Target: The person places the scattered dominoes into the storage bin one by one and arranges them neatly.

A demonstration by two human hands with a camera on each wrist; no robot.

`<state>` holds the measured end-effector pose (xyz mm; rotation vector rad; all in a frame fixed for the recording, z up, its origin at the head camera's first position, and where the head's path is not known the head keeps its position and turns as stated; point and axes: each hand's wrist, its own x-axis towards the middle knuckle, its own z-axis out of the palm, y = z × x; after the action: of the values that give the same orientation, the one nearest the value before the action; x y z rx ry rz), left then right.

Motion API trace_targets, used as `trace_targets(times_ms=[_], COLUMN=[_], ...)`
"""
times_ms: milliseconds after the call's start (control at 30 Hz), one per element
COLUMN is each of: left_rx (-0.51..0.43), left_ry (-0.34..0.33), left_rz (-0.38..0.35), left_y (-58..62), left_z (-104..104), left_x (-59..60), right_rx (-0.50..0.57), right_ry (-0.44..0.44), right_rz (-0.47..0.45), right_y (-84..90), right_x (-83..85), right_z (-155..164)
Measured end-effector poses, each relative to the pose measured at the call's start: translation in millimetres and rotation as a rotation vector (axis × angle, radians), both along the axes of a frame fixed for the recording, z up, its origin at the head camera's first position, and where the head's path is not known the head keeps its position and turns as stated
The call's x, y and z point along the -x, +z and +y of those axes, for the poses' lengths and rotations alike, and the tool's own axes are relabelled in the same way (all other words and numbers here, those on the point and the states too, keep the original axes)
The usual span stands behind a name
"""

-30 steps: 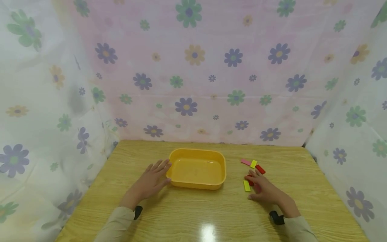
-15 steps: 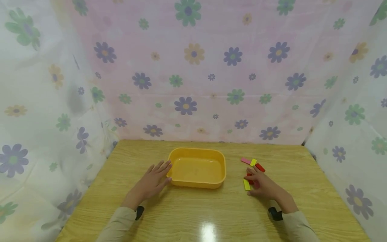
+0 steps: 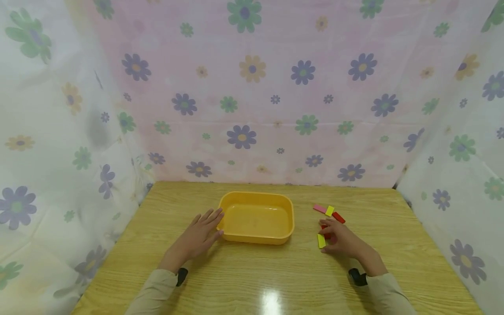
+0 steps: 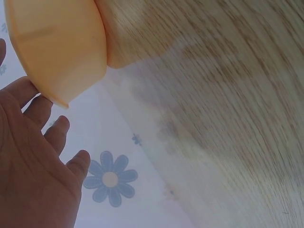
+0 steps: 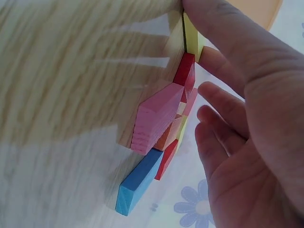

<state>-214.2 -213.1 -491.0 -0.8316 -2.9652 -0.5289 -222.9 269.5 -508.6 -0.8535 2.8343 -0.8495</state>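
With thumb and index finger, my right hand pinches a small yellow wooden block at its two ends. A red block, a pink block and a blue block sit on the table beneath that hand, the blue one hidden from the head view. My left hand rests at the left end of a yellow plastic basin, fingers spread and touching its rim. Nothing lies inside the basin.
Behind the right hand lie another pink block, another yellow block and another red block. The wooden table ends at a flowered cloth at the back, with similar cloth on both sides.
My right thumb and index finger have closed in on the near yellow block, which has shifted slightly. The left hand stays at the basin.
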Motion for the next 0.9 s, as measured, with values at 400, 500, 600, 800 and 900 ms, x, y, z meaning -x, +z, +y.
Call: trace_targets(times_ms=[400,500,600,800,900], left_rx=[0.002,0.004,0.001,-0.007,-0.002], left_ry=[-0.001,0.0,0.001,-0.002,-0.003], left_rz=[-0.011,-0.009,-0.007,0.001,0.01], left_y=[-0.5,-1.1,-0.9,-0.7,-0.7], left_z=[-0.4,-0.4,-0.2,0.1,0.1], left_x=[0.5,0.7,0.6,0.2,0.1], right_rx=[0.036,0.05,0.068,0.078,0.084], right_ry=[0.048,0.042,0.013,-0.032,-0.025], right_rz=[0.033,0.059,0.057,0.009,0.009], right_y=[-5.3,-6.0,-5.6,-4.0,-2.5], right_x=[6.0,6.1,5.8,5.7,6.5], right_z=[-2.0,-2.0,-2.4,-3.8,-5.6])
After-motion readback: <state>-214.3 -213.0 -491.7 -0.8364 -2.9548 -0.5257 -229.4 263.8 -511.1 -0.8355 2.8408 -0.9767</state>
